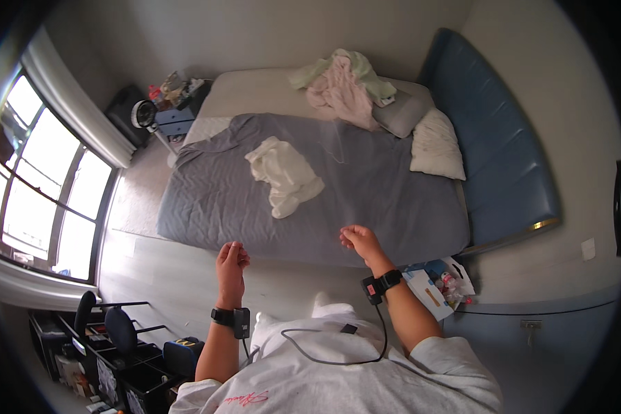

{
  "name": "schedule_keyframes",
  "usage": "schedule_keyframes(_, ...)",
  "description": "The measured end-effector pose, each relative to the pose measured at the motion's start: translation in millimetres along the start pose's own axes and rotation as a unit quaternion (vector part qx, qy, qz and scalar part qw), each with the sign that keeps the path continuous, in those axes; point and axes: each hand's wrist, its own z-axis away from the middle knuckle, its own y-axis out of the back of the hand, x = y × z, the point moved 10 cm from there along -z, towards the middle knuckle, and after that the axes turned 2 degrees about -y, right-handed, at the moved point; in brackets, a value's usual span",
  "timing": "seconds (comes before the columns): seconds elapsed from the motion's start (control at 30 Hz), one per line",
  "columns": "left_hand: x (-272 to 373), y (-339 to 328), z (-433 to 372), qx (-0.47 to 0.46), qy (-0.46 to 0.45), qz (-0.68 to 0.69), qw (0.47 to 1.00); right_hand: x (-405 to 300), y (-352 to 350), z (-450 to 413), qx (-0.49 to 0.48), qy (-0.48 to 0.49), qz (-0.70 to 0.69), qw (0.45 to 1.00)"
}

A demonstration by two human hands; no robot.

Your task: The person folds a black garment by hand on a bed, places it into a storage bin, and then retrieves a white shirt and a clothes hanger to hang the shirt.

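Note:
My left hand (pixel 232 264) is held in front of the bed's near edge, its fingers curled in and nothing visible between them. Over that edge, farther to the right, is my right hand (pixel 361 242), also with curled fingers and no object showing in it. Beyond both hands a crumpled cream-white cloth (pixel 285 178), perhaps a garment, lies on the dark grey sheet (pixel 383 207). The sheet covers the near part of the mattress (pixel 259 93) and is rumpled at the left. A faint, pale looped outline shows right of the cloth; what it is cannot be told.
Pink cloth (pixel 336 90), green cloth (pixel 375 83), a grey pillow (pixel 403 114) and a white pillow (pixel 437 147) lie near the blue headboard (pixel 497 129). A fan (pixel 144 115) stands left. A filled box (pixel 429 290) sits right; black shelving (pixel 114 357) stands lower left.

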Motion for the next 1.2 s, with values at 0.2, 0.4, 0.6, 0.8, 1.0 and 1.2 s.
schedule_keyframes(0.2, -47, -79, -72, -0.041, 0.055, -0.047, 0.997, 12, 58, -45, 0.041, -0.047, -0.024, 0.998)
schedule_keyframes(0.4, -110, -126, -180, -0.065, 0.135, -0.066, 0.986, 25, 81, -121, 0.087, -0.098, -0.037, 0.991)
schedule_keyframes(0.6, -192, -162, -303, -0.094, 0.207, -0.100, 0.969, 34, 88, -226, 0.132, -0.153, -0.039, 0.978)
schedule_keyframes(0.8, -288, -165, -409, -0.111, 0.265, -0.163, 0.944, 85, 112, -375, 0.187, -0.156, -0.121, 0.962)
schedule_keyframes(1.0, -330, -141, -460, -0.066, 0.308, -0.154, 0.937, 101, 120, -485, 0.250, -0.151, -0.067, 0.954)
schedule_keyframes(1.2, -339, -112, -469, -0.022, 0.323, -0.140, 0.936, 107, 118, -545, 0.233, -0.149, -0.037, 0.960)
